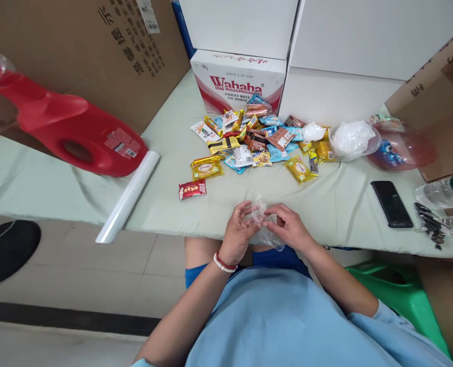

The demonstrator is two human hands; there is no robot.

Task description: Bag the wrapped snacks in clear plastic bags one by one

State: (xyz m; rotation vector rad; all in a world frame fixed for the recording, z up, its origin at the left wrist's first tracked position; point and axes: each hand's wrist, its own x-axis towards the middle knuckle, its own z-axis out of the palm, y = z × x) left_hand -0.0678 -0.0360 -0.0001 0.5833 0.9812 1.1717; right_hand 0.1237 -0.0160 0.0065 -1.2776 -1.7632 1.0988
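Between my two hands, at the table's front edge, is a clear thin plastic bag (269, 235), crumpled and hanging down a little. My left hand (238, 227), with beaded bracelets at the wrist, pinches one side of it. On the other side my right hand (287, 224) has its thumb and fingers closed on the film. Beyond my hands lies a heap of wrapped snacks (257, 140) in yellow, blue, brown and white packets. Closest to my left hand is a small red packet (192, 189), lying apart from the heap.
A red jug (81, 132) and a white film roll (129, 199) lie on the left. Behind the snacks stands a Wahaha carton (242, 81). On the right are a bowl of white plastic (354, 140), a pink bowl (410, 148), a black phone (392, 204) and bottles (441, 193).
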